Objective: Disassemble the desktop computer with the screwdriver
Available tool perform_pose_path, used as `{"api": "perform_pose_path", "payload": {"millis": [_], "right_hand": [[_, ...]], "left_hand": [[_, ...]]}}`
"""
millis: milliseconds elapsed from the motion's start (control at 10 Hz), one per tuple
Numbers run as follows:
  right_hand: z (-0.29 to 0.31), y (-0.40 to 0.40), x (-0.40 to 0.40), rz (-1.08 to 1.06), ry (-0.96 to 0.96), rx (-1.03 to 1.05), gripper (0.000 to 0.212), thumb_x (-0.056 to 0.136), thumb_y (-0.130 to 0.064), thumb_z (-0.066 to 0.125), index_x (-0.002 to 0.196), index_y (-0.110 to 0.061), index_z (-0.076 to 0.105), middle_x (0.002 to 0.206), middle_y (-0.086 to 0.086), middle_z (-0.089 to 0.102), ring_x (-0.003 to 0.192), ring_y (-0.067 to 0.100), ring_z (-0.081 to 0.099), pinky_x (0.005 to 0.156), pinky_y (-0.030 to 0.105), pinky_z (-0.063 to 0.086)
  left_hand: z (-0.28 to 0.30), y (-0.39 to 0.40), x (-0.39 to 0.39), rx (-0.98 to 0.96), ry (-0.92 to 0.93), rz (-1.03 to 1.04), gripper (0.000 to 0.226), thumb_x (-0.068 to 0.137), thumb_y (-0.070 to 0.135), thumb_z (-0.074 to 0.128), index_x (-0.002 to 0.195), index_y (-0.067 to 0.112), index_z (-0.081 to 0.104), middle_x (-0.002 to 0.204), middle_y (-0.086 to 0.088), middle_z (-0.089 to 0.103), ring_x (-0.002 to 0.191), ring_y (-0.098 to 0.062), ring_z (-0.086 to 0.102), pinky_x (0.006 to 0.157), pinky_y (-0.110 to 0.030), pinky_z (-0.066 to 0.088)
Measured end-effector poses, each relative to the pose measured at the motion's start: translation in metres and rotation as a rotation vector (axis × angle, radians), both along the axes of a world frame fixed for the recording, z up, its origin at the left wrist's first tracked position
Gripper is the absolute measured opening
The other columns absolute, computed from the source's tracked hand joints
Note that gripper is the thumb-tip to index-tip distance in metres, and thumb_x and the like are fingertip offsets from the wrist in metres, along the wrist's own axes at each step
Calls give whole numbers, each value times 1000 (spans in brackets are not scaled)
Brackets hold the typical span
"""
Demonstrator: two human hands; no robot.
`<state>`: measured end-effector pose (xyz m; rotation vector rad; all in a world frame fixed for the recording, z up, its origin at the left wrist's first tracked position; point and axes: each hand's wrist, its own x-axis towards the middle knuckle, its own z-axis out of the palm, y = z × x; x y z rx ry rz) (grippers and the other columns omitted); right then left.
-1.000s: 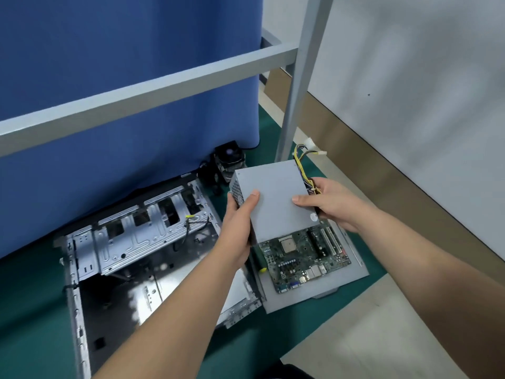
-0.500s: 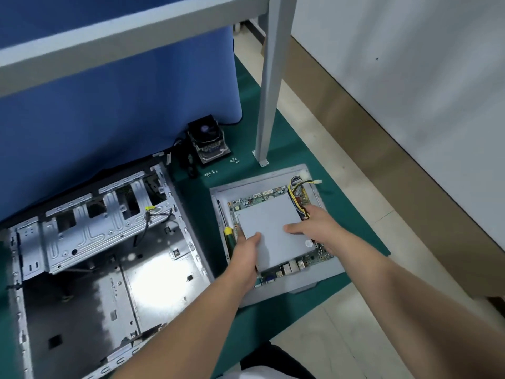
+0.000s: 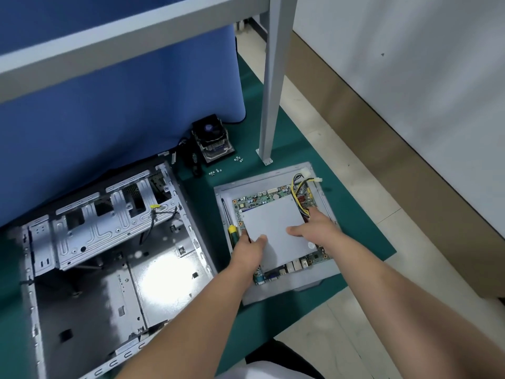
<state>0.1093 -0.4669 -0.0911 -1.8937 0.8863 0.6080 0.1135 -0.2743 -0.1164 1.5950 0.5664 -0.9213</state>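
The grey power supply box (image 3: 273,222) lies on the green motherboard (image 3: 262,199), which rests on the grey side panel (image 3: 289,285). My left hand (image 3: 250,250) grips the box's near left edge, thumb on top. My right hand (image 3: 314,228) grips its right side by the yellow and black cable bundle (image 3: 296,187). A screwdriver (image 3: 231,231) with a yellow and green handle lies on the panel just left of the box, partly hidden by my left hand. The emptied metal case (image 3: 109,242) lies open on the left.
A CPU cooler with fan (image 3: 213,140) sits on the green mat (image 3: 363,228) behind the panel, with loose screws (image 3: 216,172) beside it. A grey frame post (image 3: 270,105) stands just behind the panel. A blue curtain hangs behind the case. Tiled floor lies to the right.
Both hands have lowered the power supply from mid-air down onto the motherboard on the side panel. The view has tilted downward and shifted right.
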Motion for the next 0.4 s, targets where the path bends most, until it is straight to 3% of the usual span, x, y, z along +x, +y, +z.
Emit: {"api": "perform_pose_path", "payload": {"millis": [200,300,400], "right_hand": [[2,6,-10,109,-22,-155,106,89,-41,78,164,-12,8,168,11,22,151,31,29,118,40,32],[18,17,-11,267,3,-292,99,89,-45,74,163,-13,16,166,13,25,148,31,34,119,41,35],[35,28,-5,328,-22,-290,90,89,-47,73,160,-14,27,164,11,30,146,28,37,118,40,36]], "left_hand": [[37,14,1,-81,-66,-14,49,103,26,59,150,18,47,116,12,60,107,-12,59,103,-37,46],[65,43,0,-146,-109,-2,55,103,24,60,154,14,42,147,2,53,136,-19,50,119,-43,37],[84,72,-5,-224,-127,42,47,101,23,65,146,15,52,147,-2,56,136,-21,52,120,-43,39]]}}
